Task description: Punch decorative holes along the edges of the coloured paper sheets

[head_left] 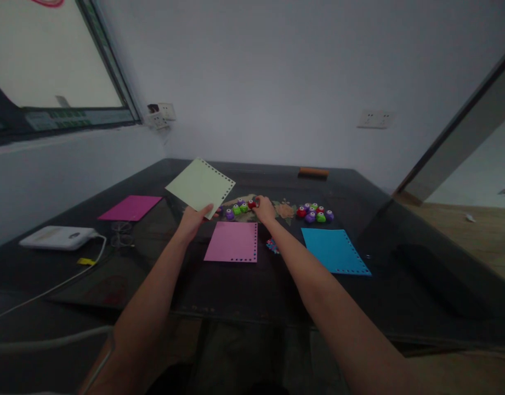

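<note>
Left grip (pixel 193 219) pinching green sheet (pixel 200 186) (lifted), right grip (pixel 264 209) on red punch (pixel 251 204)

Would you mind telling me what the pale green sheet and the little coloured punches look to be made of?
The pale green sheet in the left hand looks like matte card: thin, flat, holes along its edges. The small coloured punches look like glossy moulded plastic, though they are too small to be sure.

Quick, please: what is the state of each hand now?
Left hand: closed, holding the pale green sheet.
Right hand: on a red punch; grip cannot be told.
</note>
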The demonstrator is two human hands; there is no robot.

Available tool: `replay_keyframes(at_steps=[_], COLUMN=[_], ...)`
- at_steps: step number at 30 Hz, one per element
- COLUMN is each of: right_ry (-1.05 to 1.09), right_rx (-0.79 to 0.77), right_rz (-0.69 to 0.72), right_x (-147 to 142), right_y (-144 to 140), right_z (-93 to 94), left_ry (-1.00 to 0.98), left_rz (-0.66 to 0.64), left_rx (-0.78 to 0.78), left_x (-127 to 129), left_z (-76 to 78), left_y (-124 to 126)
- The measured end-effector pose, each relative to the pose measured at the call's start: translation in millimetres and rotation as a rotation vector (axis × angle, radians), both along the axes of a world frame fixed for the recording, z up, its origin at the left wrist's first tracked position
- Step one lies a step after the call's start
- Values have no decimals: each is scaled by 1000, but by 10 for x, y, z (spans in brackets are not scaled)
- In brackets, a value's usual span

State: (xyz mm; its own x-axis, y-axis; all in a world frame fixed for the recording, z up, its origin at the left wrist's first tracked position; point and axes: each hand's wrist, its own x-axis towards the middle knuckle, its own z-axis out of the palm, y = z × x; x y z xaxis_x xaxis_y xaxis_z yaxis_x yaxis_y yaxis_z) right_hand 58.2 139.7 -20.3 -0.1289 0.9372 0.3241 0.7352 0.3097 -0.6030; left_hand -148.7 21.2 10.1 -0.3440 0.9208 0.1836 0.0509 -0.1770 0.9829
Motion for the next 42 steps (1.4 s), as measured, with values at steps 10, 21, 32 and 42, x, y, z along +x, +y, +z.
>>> replay_keyframes(at_steps=[10,21,32,42], right_ry=[-41,-72,-184,-337], right_rx=[134,72,200,86], right_rz=[158,151,280,210], right_x=[-194,-208,-451,-721], right_y=[-79,-99,-356,-495], right_z=[-41,-39,36,132], left_ry=[1,-32,-45,-38], left_rz=[37,47,27,40], left_rx=[9,33,59,39], left_x=[-8,1,-18,31], left_z=[9,16,2,9], left_y=[-1,12,23,10])
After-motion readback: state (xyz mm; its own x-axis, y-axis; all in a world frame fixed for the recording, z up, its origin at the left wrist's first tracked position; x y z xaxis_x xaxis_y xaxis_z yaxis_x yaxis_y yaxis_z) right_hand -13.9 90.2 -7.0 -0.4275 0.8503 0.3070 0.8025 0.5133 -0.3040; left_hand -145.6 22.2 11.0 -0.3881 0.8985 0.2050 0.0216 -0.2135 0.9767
